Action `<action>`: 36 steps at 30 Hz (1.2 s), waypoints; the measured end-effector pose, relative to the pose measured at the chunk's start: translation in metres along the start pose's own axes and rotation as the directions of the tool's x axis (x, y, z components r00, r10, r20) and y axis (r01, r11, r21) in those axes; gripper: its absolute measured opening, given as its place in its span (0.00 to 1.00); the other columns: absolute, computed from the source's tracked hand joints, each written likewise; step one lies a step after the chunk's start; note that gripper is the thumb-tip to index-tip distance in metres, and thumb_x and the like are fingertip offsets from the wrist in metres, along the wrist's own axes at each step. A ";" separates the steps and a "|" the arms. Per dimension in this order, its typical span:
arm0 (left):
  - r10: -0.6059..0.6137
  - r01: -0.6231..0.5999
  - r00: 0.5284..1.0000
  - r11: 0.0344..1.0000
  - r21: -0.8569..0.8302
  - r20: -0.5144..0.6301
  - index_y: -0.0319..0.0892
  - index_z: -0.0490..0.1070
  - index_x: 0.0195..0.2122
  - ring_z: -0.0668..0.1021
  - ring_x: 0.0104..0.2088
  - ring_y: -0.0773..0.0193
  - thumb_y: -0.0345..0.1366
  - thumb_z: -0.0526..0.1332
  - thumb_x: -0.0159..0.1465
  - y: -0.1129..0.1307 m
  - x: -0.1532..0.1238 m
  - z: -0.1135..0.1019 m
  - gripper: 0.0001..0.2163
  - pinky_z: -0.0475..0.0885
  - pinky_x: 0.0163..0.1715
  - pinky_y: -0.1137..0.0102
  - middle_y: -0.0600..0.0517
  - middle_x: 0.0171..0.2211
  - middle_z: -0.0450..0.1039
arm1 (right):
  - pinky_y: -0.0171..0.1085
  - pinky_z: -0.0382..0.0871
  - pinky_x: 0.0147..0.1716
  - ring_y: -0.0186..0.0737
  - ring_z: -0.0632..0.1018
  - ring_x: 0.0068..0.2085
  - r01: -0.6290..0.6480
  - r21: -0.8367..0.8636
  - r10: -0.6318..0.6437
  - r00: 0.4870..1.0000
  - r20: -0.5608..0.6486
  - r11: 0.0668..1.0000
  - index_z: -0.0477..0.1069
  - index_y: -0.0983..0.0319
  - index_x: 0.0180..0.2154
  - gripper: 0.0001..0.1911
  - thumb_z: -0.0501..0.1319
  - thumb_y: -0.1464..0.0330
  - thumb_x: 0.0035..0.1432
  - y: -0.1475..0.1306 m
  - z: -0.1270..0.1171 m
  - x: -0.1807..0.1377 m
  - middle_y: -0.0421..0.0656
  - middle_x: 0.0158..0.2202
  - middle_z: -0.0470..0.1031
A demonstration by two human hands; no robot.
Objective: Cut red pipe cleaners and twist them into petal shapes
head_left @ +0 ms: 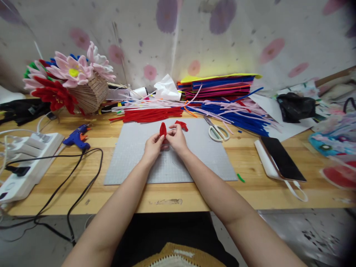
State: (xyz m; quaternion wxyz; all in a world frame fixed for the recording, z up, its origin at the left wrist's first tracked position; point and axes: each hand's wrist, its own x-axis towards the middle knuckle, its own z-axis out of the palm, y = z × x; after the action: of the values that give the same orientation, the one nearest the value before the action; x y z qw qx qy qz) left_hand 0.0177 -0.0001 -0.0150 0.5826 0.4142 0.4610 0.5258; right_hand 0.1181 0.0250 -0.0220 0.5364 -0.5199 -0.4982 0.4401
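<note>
Above the grey cutting mat (130, 163), my left hand (153, 147) and my right hand (177, 139) meet with their fingertips together. Between them they pinch a red fuzzy petal (162, 129), its pointed loop standing upright. It looks bent from pipe cleaner; its lower end is hidden by my fingers. Just beyond my right hand, another red fuzzy piece (182, 125) lies on the mat. Scissors (217, 131) with pale handles rest at the mat's upper right edge. Behind the mat lies a bundle of red pipe cleaners (152, 114).
Blue pipe cleaners (247, 120) and pink ones (144, 104) spread along the back. At left are a blue glue gun (78, 137), a power strip (41, 163) with trailing cords, and a basket (91, 94) of fuzzy flowers. A phone (282, 157) lies at right on a white block.
</note>
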 end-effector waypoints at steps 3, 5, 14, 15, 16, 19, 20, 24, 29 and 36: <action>-0.001 0.001 0.999 1.000 0.016 0.050 0.38 0.71 0.41 0.77 0.30 0.66 0.41 0.62 0.51 0.003 -0.003 0.000 0.18 0.73 0.24 0.73 0.48 0.36 0.75 | 0.33 0.66 0.24 0.30 0.69 0.21 -0.082 0.081 0.080 0.997 0.024 0.993 0.51 0.58 0.33 0.17 0.55 0.73 0.39 -0.004 0.000 0.000 0.31 0.22 0.66; 0.038 -0.039 0.998 0.999 0.025 0.051 0.39 0.71 0.42 0.77 0.32 0.65 0.42 0.61 0.52 0.003 -0.004 0.001 0.18 0.73 0.25 0.73 0.48 0.39 0.75 | 0.32 0.65 0.24 0.29 0.68 0.21 -0.091 0.115 0.091 0.996 0.007 0.989 0.50 0.58 0.32 0.17 0.55 0.73 0.39 -0.006 0.002 0.000 0.30 0.21 0.64; 0.129 -0.130 0.990 0.991 0.017 0.057 0.39 0.72 0.42 0.77 0.36 0.61 0.41 0.64 0.48 0.010 -0.007 0.005 0.20 0.74 0.27 0.71 0.47 0.40 0.75 | 0.32 0.66 0.27 0.28 0.69 0.23 -0.108 0.246 0.091 0.993 0.080 0.963 0.50 0.58 0.31 0.16 0.55 0.74 0.38 -0.008 0.001 0.002 0.30 0.22 0.62; 0.122 -0.123 0.991 0.992 0.018 0.055 0.39 0.72 0.42 0.77 0.36 0.61 0.41 0.65 0.47 0.011 -0.007 0.005 0.21 0.74 0.27 0.71 0.47 0.40 0.75 | 0.32 0.66 0.27 0.28 0.69 0.22 -0.119 0.247 0.098 0.991 0.096 0.962 0.50 0.58 0.31 0.16 0.55 0.74 0.38 -0.008 0.000 0.003 0.30 0.22 0.62; 0.119 -0.120 0.992 0.993 0.019 0.050 0.38 0.72 0.42 0.77 0.35 0.61 0.41 0.66 0.46 0.012 -0.008 0.004 0.22 0.74 0.27 0.71 0.47 0.39 0.75 | 0.32 0.66 0.27 0.28 0.69 0.22 -0.126 0.245 0.103 0.989 0.105 0.961 0.50 0.58 0.31 0.16 0.55 0.74 0.38 -0.009 0.000 0.003 0.30 0.21 0.62; 0.132 -0.133 0.991 0.991 0.021 0.024 0.38 0.72 0.42 0.77 0.34 0.61 0.41 0.65 0.47 0.011 -0.008 0.003 0.21 0.73 0.27 0.71 0.47 0.38 0.75 | 0.32 0.66 0.27 0.28 0.69 0.22 -0.128 0.243 0.106 0.989 0.102 0.962 0.50 0.59 0.30 0.16 0.54 0.75 0.38 -0.012 0.000 0.001 0.30 0.21 0.62; 0.140 -0.141 0.990 0.990 0.021 0.015 0.38 0.72 0.42 0.77 0.34 0.62 0.41 0.65 0.48 0.010 -0.008 0.003 0.21 0.73 0.27 0.71 0.47 0.38 0.75 | 0.32 0.66 0.27 0.28 0.70 0.23 -0.128 0.242 0.104 0.989 0.107 0.962 0.50 0.59 0.30 0.15 0.54 0.75 0.38 -0.014 0.000 0.001 0.30 0.21 0.63; 0.156 -0.156 0.988 0.988 0.020 0.002 0.38 0.72 0.39 0.78 0.34 0.62 0.42 0.63 0.50 0.006 -0.006 0.003 0.18 0.74 0.26 0.71 0.47 0.38 0.75 | 0.32 0.66 0.28 0.29 0.71 0.25 -0.119 0.230 0.088 0.986 0.139 0.966 0.51 0.59 0.31 0.15 0.55 0.74 0.39 -0.017 0.000 -0.002 0.31 0.22 0.64; 0.195 -0.193 0.980 0.980 0.048 -0.045 0.36 0.71 0.36 0.78 0.31 0.64 0.42 0.62 0.51 0.004 -0.005 0.001 0.15 0.73 0.25 0.72 0.48 0.31 0.76 | 0.33 0.66 0.31 0.30 0.70 0.27 0.065 0.096 -0.069 0.997 0.038 0.993 0.52 0.59 0.31 0.14 0.56 0.72 0.41 -0.014 -0.001 -0.005 0.33 0.24 0.64; 0.160 -0.159 0.986 0.987 0.015 -0.047 0.37 0.67 0.33 0.77 0.30 0.64 0.42 0.63 0.49 0.008 -0.005 -0.001 0.15 0.73 0.25 0.72 0.50 0.31 0.74 | 0.34 0.66 0.32 0.32 0.70 0.30 0.197 -0.050 -0.192 0.977 0.089 0.979 0.58 0.60 0.32 0.08 0.55 0.69 0.46 -0.016 -0.004 -0.008 0.37 0.28 0.66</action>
State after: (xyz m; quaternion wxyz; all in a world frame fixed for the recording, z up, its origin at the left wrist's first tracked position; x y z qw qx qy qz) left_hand 0.0144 -0.0044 -0.0066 0.5250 0.4401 0.4433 0.5781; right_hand 0.1208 0.0155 -0.0063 0.5401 -0.4654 -0.5814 0.3921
